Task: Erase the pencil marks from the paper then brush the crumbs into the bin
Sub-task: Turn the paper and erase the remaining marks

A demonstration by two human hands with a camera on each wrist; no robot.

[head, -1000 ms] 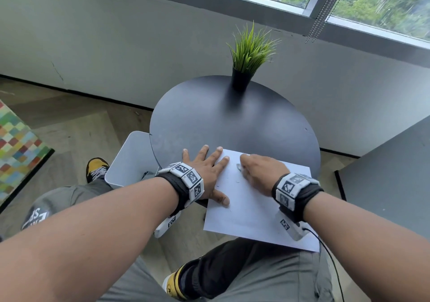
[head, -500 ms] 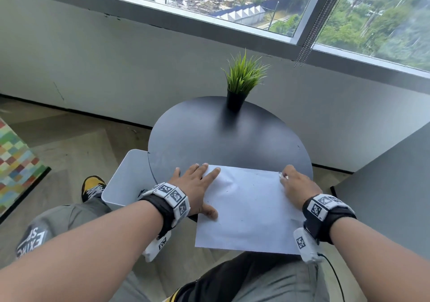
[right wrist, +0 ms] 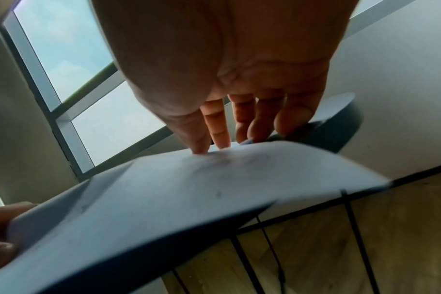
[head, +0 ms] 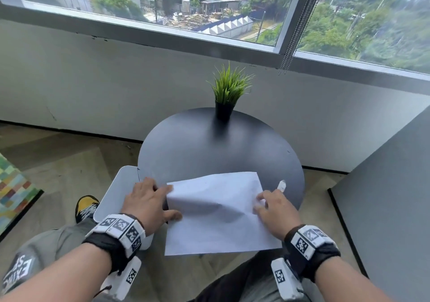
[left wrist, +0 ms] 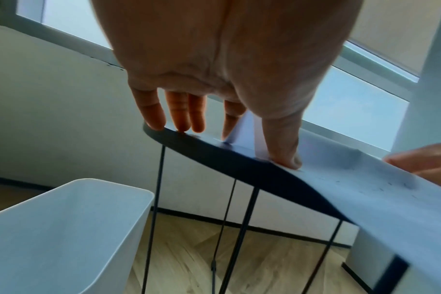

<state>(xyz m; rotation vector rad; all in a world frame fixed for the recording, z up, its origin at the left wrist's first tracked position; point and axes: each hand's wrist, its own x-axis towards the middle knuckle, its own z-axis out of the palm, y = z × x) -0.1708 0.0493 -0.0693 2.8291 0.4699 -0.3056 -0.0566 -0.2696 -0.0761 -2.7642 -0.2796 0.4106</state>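
Observation:
The white paper [head: 216, 211] lies on the near side of the round black table [head: 197, 143], overhanging its front edge, and is buckled upward in the middle. My left hand [head: 162, 199] pinches its left edge, thumb on top and index finger under it [left wrist: 230, 127]; my other fingers touch the table rim. My right hand [head: 260, 205] pinches the right edge, thumb on top [right wrist: 199, 139]. A small white eraser [head: 281, 185] lies on the table just beyond my right fingers. Faint grey specks dot the paper [left wrist: 378, 189]. The white bin [head: 118, 192] stands on the floor left of the table.
A potted grass plant [head: 229, 92] stands at the table's far edge. A grey cabinet side [head: 384, 197] rises close on the right. The table has thin black legs [left wrist: 154, 208] next to the bin [left wrist: 63, 228]. My knees sit under the table's front edge.
My right hand left the middle of the paper and went to its right edge. Both hands now pinch the edges and the sheet has buckled upward. The eraser now lies on the table.

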